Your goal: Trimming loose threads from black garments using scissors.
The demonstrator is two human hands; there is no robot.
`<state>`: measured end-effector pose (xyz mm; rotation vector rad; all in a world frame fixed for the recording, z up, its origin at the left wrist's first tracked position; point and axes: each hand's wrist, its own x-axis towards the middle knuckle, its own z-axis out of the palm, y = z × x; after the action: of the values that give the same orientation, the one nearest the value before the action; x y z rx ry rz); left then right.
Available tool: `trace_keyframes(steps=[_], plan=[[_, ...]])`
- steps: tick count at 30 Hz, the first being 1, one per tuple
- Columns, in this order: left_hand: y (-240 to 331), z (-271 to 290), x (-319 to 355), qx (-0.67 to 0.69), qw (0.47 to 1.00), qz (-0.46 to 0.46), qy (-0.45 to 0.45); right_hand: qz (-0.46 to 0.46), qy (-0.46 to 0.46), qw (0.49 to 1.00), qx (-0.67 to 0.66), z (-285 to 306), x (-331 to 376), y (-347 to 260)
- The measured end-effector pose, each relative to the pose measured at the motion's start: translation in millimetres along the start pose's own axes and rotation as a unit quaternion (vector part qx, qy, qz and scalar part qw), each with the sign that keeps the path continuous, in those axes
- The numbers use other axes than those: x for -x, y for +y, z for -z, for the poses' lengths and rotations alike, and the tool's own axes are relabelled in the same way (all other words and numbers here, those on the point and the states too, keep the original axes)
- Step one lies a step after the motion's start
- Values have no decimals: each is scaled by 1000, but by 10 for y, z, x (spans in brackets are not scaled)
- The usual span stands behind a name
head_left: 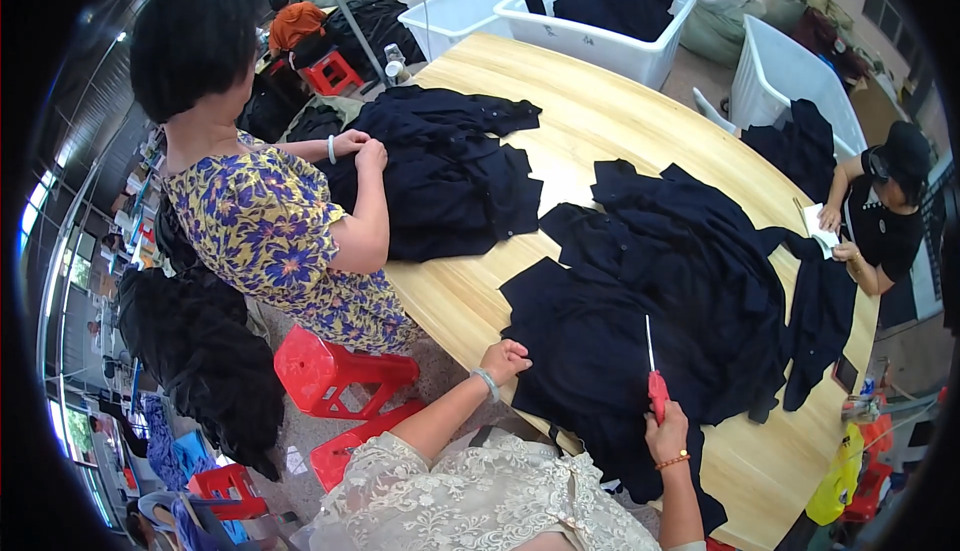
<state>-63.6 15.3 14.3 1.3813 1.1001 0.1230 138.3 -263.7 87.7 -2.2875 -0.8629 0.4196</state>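
A dark navy shirt (pixel 640 281) lies spread on the wooden table in front of me. My right hand (pixel 667 434) is closed around the red handle of a pair of scissors (pixel 656 388), seen nearly edge-on. Their thin metal blade points away from me over the cloth. At the shirt's near left edge, my left hand (pixel 505 361) has its fingers curled together. Whether any cloth or thread is pinched in them cannot be made out.
Across the table's left side, a person in a floral dress (pixel 270 211) handles another dark garment (pixel 440 176). At the right, a person in a black cap (pixel 900 156) holds white paper (pixel 820 229). White bins (pixel 605 46) stand behind the table (pixel 560 66); red stools (pixel 335 366) are at my left.
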Motion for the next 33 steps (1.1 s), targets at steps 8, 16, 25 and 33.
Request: trace_keyframes(steps=[8,16,25,33], plan=[[827,-416,528,181,942,-245,-139,0,239,970,33,1138,-42,173],[255,-700,638,224,943,81,-232,-198,64,960,189,985,376,451],[555,-721,500,142,977,0,-159,-144,42,969,194,732,536,-70],[873,-917,444,-411,800,-412,-144,-101,61,979,164,594,439,-201]])
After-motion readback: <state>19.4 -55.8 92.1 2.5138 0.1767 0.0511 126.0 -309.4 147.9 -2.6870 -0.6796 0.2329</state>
